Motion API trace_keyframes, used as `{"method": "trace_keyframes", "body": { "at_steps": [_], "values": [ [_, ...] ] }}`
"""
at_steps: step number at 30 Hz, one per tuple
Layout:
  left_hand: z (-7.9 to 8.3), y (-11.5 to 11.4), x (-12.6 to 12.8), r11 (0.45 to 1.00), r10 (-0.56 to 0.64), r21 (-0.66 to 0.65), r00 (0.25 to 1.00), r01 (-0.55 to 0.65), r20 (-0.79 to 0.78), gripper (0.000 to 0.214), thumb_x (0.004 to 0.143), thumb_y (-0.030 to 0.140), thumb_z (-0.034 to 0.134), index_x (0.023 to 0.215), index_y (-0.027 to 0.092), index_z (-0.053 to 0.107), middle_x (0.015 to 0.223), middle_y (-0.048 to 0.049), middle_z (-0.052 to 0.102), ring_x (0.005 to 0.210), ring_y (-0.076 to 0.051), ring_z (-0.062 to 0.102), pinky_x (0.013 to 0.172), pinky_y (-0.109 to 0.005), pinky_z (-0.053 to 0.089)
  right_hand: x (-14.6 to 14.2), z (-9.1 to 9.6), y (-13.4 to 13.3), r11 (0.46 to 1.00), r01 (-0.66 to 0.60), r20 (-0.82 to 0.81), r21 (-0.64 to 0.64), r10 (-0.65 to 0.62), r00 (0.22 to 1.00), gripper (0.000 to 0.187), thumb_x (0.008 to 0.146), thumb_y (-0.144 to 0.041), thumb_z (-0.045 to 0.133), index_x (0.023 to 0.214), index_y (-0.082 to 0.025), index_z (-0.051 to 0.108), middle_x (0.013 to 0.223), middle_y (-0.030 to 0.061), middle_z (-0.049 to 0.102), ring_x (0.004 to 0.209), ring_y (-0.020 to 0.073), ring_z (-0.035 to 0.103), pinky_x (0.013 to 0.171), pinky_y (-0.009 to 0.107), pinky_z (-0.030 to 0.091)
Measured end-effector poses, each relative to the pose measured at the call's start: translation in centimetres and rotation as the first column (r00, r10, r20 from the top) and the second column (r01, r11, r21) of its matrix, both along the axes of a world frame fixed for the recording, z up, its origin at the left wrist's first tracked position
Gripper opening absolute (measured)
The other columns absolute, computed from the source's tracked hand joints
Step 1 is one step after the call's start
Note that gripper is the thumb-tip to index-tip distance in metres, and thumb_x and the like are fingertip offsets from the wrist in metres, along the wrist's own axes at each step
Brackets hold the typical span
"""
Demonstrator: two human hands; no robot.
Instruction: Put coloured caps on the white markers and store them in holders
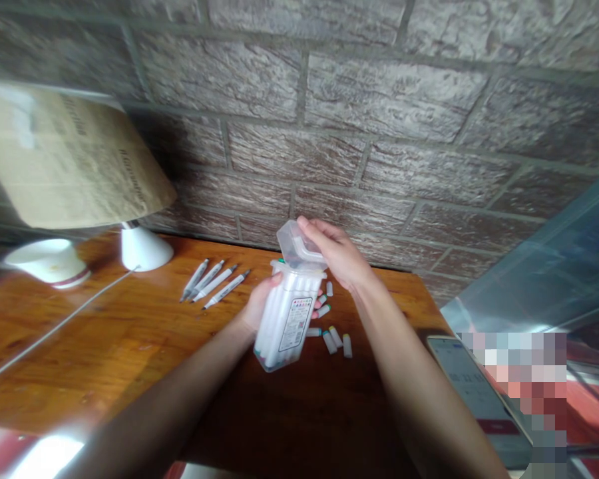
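Note:
My left hand [260,301] is wrapped round a clear plastic marker case [284,329], which is packed with white markers and carries a printed label. The case is tilted and held above the wooden table. Over its top, my right hand [338,251] grips a translucent lid [293,243], off the case at an angle; whether its lower edge touches the rim I cannot tell. Several uncapped grey-white markers [218,285] lie side by side to the left of my left hand. Loose marker caps [331,340], with yellow, green or blue ends, are scattered to the right of the case.
A lamp with a printed shade [90,159] and white base [142,247] stands at the left, its cord [64,319] crossing the table [144,332]. Beside it is a white paper cup [50,263]. A phone [474,392] lies at the right. A brick wall [329,146] rises behind.

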State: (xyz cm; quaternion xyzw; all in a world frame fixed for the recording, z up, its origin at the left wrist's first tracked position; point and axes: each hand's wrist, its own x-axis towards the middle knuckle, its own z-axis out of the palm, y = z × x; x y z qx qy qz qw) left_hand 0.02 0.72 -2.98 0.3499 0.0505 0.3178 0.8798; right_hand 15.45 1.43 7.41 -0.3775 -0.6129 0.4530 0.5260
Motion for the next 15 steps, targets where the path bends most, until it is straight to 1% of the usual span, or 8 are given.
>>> {"method": "trace_keyframes", "body": {
  "at_steps": [2, 5, 7, 9, 12, 15],
  "values": [
    [0.1, 0.0, 0.0, 1.0, 0.0, -0.003, 1.0, 0.0, 0.0, 0.065, 0.076, 0.057, 0.066, 0.121, 0.009, 0.068, 0.113, -0.016, 0.074, 0.103, -0.032, 0.069, 0.094, -0.044, 0.051, -0.1, 0.2, -0.2, 0.999, 0.007, 0.006, 0.034, -0.007, 1.0, 0.044, 0.083, -0.064, 0.065, 0.073, -0.021, 0.059, 0.069, -0.0033, 0.057, 0.061, 0.0106, 0.05, 0.058, 0.025, 0.037],
    [0.3, -0.1, 0.0, 0.999, -0.001, -0.032, 1.0, 0.001, 0.011, 0.067, 0.074, 0.059, 0.068, 0.12, 0.009, 0.069, 0.112, -0.0162, 0.074, 0.1, -0.031, 0.07, 0.092, -0.042, 0.053, 0.0, 0.5, -0.3, 0.99, 0.071, 0.011, 0.12, -0.072, 0.997, 0.045, 0.084, -0.063, 0.064, 0.07, -0.021, 0.057, 0.067, -0.0039, 0.053, 0.06, 0.0097, 0.047, 0.058, 0.024, 0.037],
    [0.4, -0.1, -0.1, 0.999, -0.009, -0.044, 1.0, 0.01, 0.023, 0.069, 0.074, 0.059, 0.069, 0.121, 0.009, 0.068, 0.113, -0.0164, 0.074, 0.098, -0.03, 0.071, 0.091, -0.042, 0.053, 0.1, 0.7, -0.4, 0.982, 0.115, 0.005, 0.152, -0.117, 0.993, 0.045, 0.086, -0.063, 0.062, 0.069, -0.021, 0.057, 0.067, -0.0033, 0.053, 0.061, 0.0099, 0.048, 0.058, 0.024, 0.038],
    [0.5, -0.1, -0.1, 0.999, -0.016, -0.045, 0.999, 0.018, 0.039, 0.069, 0.074, 0.058, 0.07, 0.122, 0.009, 0.067, 0.113, -0.0167, 0.074, 0.097, -0.029, 0.071, 0.091, -0.042, 0.053, 0.1, 1.0, -0.6, 0.981, 0.131, -0.018, 0.141, -0.13, 0.991, 0.045, 0.086, -0.065, 0.06, 0.072, -0.022, 0.059, 0.071, -0.0021, 0.056, 0.063, 0.0107, 0.051, 0.059, 0.024, 0.042],
    [0.6, -0.2, -0.1, 0.999, -0.032, -0.037, 0.998, 0.034, 0.059, 0.072, 0.071, 0.058, 0.073, 0.122, 0.008, 0.067, 0.112, -0.0177, 0.074, 0.097, -0.03, 0.071, 0.091, -0.044, 0.053, 0.0, 1.2, -0.7, 0.99, 0.121, -0.087, 0.078, -0.114, 0.99, 0.043, 0.085, -0.065, 0.062, 0.079, -0.023, 0.064, 0.079, -0.0001, 0.063, 0.068, 0.0125, 0.057, 0.063, 0.026, 0.047],
    [0.9, -0.3, -0.2, 0.999, -0.033, -0.028, 0.997, 0.036, 0.071, 0.073, 0.07, 0.058, 0.075, 0.121, 0.007, 0.067, 0.111, -0.0179, 0.074, 0.097, -0.031, 0.07, 0.09, -0.044, 0.053, 0.0, 1.4, -0.6, 0.986, 0.154, -0.173, 0.058, -0.142, 0.975, 0.041, 0.083, -0.064, 0.065, 0.082, -0.023, 0.067, 0.079, 0.0001, 0.065, 0.07, 0.0128, 0.06, 0.065, 0.026, 0.049]
  ]
}}
